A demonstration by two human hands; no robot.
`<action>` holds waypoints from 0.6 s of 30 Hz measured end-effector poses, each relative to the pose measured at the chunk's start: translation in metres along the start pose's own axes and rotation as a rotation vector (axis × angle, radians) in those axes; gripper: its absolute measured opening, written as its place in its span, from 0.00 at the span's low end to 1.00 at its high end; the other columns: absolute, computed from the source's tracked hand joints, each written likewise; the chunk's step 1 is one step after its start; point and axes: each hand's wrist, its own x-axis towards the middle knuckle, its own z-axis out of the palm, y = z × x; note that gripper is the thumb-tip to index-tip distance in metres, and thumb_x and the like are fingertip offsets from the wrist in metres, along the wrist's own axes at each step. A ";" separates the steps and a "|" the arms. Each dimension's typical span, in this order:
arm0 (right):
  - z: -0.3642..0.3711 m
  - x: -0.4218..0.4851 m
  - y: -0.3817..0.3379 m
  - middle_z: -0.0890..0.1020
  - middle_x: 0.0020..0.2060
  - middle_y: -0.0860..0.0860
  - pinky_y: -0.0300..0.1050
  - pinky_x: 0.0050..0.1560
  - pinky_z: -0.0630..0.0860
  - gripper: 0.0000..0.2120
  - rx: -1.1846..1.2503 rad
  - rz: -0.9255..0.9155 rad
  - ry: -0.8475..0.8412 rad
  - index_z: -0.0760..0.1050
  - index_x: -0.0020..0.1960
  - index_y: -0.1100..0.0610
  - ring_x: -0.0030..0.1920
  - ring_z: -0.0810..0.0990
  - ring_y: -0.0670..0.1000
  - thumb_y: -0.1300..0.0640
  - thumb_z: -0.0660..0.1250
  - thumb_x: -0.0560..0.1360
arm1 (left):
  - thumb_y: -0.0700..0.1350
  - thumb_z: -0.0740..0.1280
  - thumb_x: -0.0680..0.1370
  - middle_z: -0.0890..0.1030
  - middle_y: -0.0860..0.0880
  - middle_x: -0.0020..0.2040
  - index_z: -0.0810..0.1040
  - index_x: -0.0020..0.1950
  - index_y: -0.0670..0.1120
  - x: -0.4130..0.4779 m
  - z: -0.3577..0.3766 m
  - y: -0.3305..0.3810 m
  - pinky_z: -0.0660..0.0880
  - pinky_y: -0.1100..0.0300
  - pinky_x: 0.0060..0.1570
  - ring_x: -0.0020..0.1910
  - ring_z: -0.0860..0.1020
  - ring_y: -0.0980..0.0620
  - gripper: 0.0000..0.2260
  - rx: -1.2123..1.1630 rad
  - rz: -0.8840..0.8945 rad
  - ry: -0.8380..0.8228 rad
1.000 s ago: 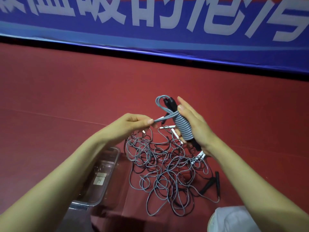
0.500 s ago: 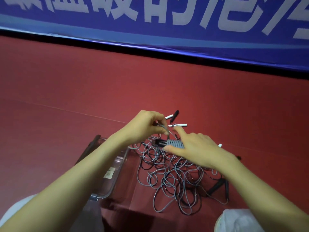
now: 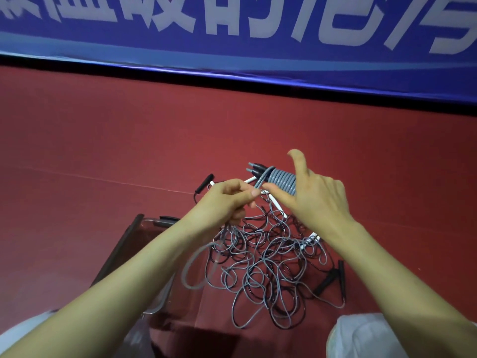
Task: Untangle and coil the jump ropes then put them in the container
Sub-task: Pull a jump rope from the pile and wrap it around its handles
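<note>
Coiling, above tangled grey rope pile [image 3: 265,267]: right hand [image 3: 320,202] grips grey cord-wound black-handled bundle [image 3: 282,180]; left hand [image 3: 222,202] pinches loose tail [image 3: 259,185]. Next: tuck tail securely.

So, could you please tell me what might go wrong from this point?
The left hand only pinches the tail of the grey jump rope coil held in the right hand; a slip could loosen the wraps. A slack grey loop hangs beside the tangled pile of grey and black ropes and may snag there.
</note>
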 end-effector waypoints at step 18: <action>-0.002 -0.002 -0.001 0.80 0.43 0.50 0.46 0.38 0.66 0.39 0.187 0.019 -0.004 0.56 0.71 0.52 0.44 0.82 0.60 0.28 0.49 0.69 | 0.38 0.69 0.75 0.80 0.52 0.32 0.79 0.44 0.43 0.005 -0.007 -0.003 0.70 0.71 0.28 0.27 0.74 0.61 0.01 -0.199 -0.191 -0.005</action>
